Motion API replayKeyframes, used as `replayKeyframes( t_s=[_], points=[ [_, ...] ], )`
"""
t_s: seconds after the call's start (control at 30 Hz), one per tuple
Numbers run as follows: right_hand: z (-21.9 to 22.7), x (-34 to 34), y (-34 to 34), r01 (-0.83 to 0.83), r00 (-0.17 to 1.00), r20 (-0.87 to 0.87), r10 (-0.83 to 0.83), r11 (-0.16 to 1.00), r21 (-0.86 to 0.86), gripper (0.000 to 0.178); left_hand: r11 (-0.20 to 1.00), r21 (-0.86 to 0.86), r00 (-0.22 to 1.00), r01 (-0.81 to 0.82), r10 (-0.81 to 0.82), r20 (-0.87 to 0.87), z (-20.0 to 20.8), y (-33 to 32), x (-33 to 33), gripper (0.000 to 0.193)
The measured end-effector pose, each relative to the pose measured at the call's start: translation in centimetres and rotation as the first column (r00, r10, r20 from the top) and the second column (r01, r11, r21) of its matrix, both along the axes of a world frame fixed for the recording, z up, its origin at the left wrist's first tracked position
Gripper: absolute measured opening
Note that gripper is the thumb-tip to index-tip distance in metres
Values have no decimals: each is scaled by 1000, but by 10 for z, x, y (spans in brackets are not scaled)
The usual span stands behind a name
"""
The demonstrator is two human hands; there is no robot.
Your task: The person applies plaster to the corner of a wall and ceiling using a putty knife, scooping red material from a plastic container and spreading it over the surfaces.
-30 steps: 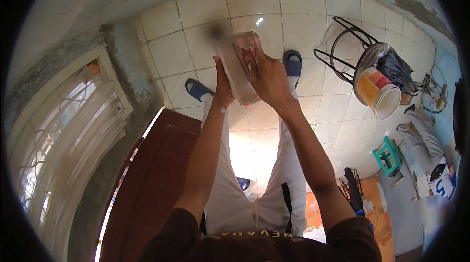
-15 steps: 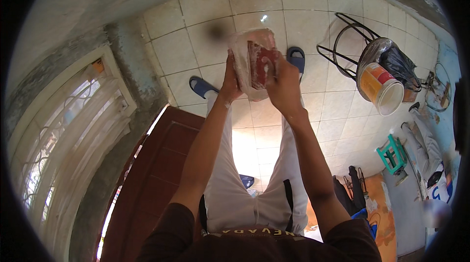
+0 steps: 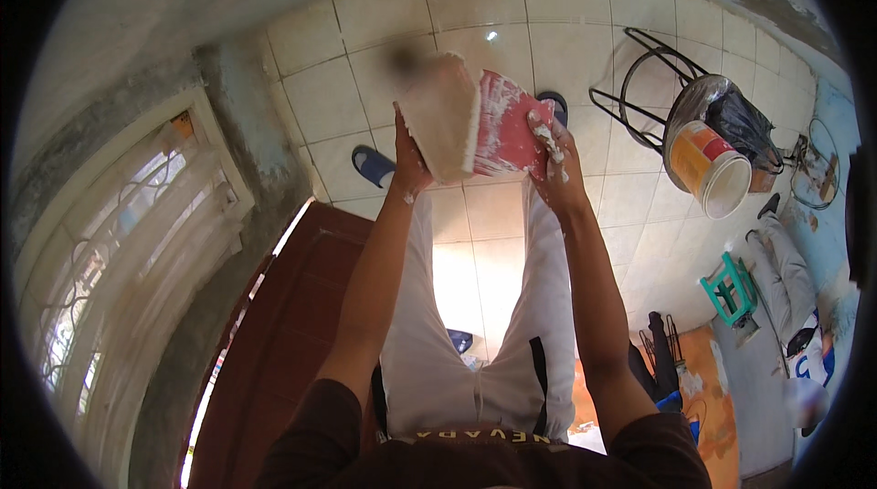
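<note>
My left hand (image 3: 413, 160) is closed on the edge of a flat beige board (image 3: 440, 123) with rough white paste along its right edge. In my right hand (image 3: 557, 160) is a red putty spreader (image 3: 513, 128), its flat face streaked with white putty. White putty also clings to my right fingers and thumb. The spreader's left edge meets the board's right edge, and the two faces are angled to each other in front of my legs. Part of my left hand's grip is hidden behind the board.
A black-framed stool (image 3: 676, 105) on the right holds an orange and white bucket (image 3: 703, 164) and a black plastic bag (image 3: 742, 123). Beyond are a green stool (image 3: 731, 288) and a person in grey trousers (image 3: 786, 260). At left are a brown door (image 3: 301, 306) and a curtained window (image 3: 137, 251).
The spreader, formerly overlapping the board, has moved right, away from the board's face. My right hand has turned and shifted right; the board has tilted left with my left hand.
</note>
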State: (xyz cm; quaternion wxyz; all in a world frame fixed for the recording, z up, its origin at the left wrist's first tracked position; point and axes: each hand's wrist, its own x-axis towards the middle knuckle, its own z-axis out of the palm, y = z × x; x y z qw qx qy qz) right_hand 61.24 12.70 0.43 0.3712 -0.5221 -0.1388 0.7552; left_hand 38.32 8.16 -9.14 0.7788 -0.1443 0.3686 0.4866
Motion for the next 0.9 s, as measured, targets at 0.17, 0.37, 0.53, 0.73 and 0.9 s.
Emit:
replayKeyframes(
  t_s=[0.17,0.37,0.53,0.73,0.9],
  points=[
    [-61,-4,-5,189,974,-120,-194,981,-50,38,999,38,996,16,-19,90,1,13,-11,84],
    [-125,-53,89,456,801,-377,-465,882,-120,22,999,-3,998,-36,36,59,-8,7,-46,80],
    [-229,-118,189,440,836,-276,-473,881,-175,19,994,58,991,-93,87,105,-29,-6,-84,79],
    [-284,-107,296,405,906,-219,-362,892,203,27,995,-36,995,-98,97,-21,-74,-22,-115,79],
    [-117,-132,287,-230,913,401,-74,718,657,25,985,-24,984,-170,169,-50,-51,-58,-158,76]
  ],
)
